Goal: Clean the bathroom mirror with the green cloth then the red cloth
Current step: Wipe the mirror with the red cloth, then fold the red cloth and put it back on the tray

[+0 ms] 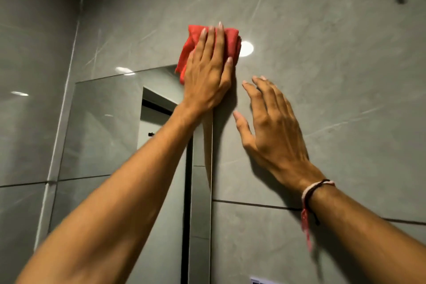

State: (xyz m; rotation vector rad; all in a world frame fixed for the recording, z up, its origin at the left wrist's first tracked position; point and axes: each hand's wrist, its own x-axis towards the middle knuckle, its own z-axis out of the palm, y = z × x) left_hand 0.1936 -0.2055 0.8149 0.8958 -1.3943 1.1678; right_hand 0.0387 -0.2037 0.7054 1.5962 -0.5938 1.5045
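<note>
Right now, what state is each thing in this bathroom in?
Red cloth: bunched, pressed flat at the mirror's top right corner.
Left hand: flat on the cloth, fingers straight.
Right hand: open, empty, spread against the wall tile.
Mirror: mounted on the wall, reflecting a doorway.
Bracelet: on the right wrist.
</note>
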